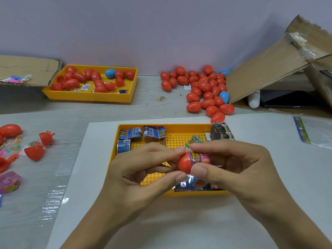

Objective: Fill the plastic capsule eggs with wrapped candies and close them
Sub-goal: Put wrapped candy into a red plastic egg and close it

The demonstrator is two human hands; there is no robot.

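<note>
Over the near yellow tray (125, 126) my left hand (136, 169) pinches a red egg half (184, 164) between thumb and fingertips. My right hand (239, 164) grips a pink wrapped candy (200, 157) whose end sits in that half. Blue wrapped candies (133, 134) lie at the tray's far left, and more wrappers (190, 186) lie under my hands. A pile of closed red eggs (204, 88) with two blue ones spreads across the table behind the tray.
A second yellow tray (89, 97) with red eggs and one blue egg stands at the back left. Open red egg halves (36, 151) and pink candy packets (9, 182) lie at the left. Cardboard boxes (269, 69) sit at the back right and back left.
</note>
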